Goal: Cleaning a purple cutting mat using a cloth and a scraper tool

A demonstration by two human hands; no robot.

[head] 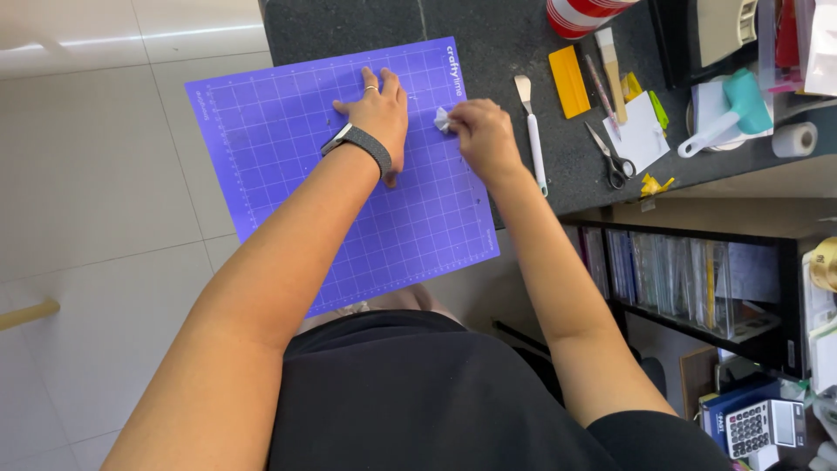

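A purple gridded cutting mat lies tilted on a dark speckled counter, its lower part hanging over the edge. My left hand rests flat on the mat with fingers spread; it wears a ring, and a dark watch band sits at the wrist. My right hand is closed on a small crumpled white scrap at the mat's right edge.
Right of the mat lie a white-handled spatula, a yellow scraper, a brush, scissors, white paper pieces, a teal-headed tool and a tape roll. A red-and-white cup stands behind. Shelves and a calculator are below.
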